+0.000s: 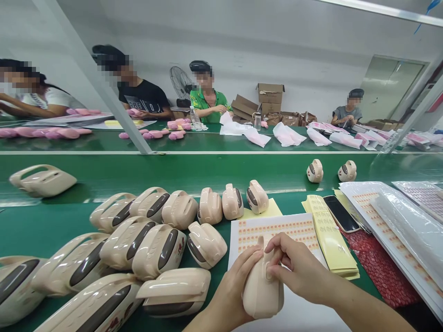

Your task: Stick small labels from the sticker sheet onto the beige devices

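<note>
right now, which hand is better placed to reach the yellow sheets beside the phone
Probably the right hand: it is nearer the yellow sheets, and only its fingers meet the beige case. The left hand lies farther off and is wrapped around the case's side.

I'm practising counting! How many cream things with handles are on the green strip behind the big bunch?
3. The first cream thing is at the far left; the second and the third sit toward the right, a gap between them. None seem hidden.
</note>
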### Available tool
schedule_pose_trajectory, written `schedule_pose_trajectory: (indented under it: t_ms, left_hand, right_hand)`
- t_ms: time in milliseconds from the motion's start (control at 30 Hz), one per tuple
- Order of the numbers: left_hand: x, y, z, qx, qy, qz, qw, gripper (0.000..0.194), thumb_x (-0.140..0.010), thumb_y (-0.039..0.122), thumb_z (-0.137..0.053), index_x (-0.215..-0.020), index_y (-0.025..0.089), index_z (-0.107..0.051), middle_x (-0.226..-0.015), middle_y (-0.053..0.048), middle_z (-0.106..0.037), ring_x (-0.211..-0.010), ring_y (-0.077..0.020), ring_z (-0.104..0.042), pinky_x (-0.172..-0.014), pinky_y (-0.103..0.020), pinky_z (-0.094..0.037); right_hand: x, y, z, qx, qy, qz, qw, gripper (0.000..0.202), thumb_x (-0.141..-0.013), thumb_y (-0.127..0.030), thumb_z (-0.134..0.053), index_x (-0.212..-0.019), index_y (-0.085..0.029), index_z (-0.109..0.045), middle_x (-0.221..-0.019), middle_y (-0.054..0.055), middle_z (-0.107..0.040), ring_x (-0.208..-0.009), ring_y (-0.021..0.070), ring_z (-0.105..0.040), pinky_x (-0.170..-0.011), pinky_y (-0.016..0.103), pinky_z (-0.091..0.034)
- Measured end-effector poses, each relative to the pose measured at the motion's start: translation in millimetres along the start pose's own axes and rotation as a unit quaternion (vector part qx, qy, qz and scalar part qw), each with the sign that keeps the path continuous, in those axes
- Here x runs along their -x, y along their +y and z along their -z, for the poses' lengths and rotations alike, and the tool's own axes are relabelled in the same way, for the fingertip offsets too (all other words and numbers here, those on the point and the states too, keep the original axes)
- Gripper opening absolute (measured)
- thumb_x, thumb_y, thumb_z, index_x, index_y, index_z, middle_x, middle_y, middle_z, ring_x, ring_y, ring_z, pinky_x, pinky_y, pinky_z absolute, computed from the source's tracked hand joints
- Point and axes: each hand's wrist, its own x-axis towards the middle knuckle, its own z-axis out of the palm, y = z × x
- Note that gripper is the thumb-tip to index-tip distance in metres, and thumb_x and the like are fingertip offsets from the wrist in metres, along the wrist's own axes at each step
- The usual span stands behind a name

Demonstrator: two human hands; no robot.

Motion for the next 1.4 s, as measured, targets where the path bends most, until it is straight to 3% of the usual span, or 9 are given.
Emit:
schedule_pose_trajectory:
  t_ms: [300,733,1067,1200,1400]
  left_hand:
    - [-5,3,2.1,0.018,0.001,0.016,1.0,0.103,-0.051,0.025,-0.079,-0.134,0.033,-0.019,-0.128,-0.013,-0.046,-0.115,-0.0362,-0.048,-0.088,-0.051,-0.046]
    - [-2,-2,1.9,0.0,-0.006,0.001,1.0,0.095,-0.058,0.027,-0.076,-0.135,0.03,-0.021,-0.129,-0.016,-0.044,-0.116,-0.0355,-0.047,-0.087,-0.05,-0.046]
    - [-8,2,6.5,-0.022,-0.009,-0.021,0.999,0.093,-0.063,0.026,-0.072,-0.137,0.033,-0.017,-0.129,-0.015,-0.044,-0.116,-0.0336,-0.047,-0.084,-0.046,-0.049]
    - [-9,2,8.3,-0.024,-0.01,-0.023,0.999,0.088,-0.064,0.027,-0.072,-0.136,0.031,-0.02,-0.129,-0.016,-0.043,-0.115,-0.0333,-0.048,-0.083,-0.045,-0.05]
    - [-7,3,4.3,0.002,-0.012,0.026,1.0,0.094,-0.053,0.027,-0.078,-0.132,0.03,-0.027,-0.128,-0.014,-0.048,-0.113,-0.0345,-0.051,-0.086,-0.047,-0.048]
  right_hand:
    - [-2,9,-6,-0.08,0.034,-0.004,0.996,0.018,-0.069,-0.012,-0.053,-0.081,-0.021,-0.044,-0.064,-0.005,-0.05,-0.058,0.0088,-0.046,-0.055,0.02,-0.037]
    - [-5,-1,6,0.065,-0.037,0.036,0.997,0.019,-0.074,-0.009,-0.049,-0.088,-0.023,-0.046,-0.073,-0.003,-0.055,-0.069,0.0118,-0.053,-0.061,0.022,-0.041]
    - [-5,-8,13,0.188,-0.085,0.068,0.976,0.017,-0.077,-0.01,-0.046,-0.089,-0.021,-0.046,-0.081,0.001,-0.058,-0.075,0.014,-0.055,-0.065,0.024,-0.042]
    - [-3,-15,12,0.22,-0.077,0.071,0.97,0.017,-0.078,-0.009,-0.043,-0.09,-0.021,-0.048,-0.085,0.003,-0.059,-0.078,0.0151,-0.055,-0.067,0.025,-0.042]
    - [1,-14,8,0.25,-0.053,0.065,0.965,0.015,-0.079,-0.012,-0.042,-0.091,-0.019,-0.048,-0.085,0.005,-0.06,-0.078,0.0175,-0.055,-0.067,0.028,-0.043]
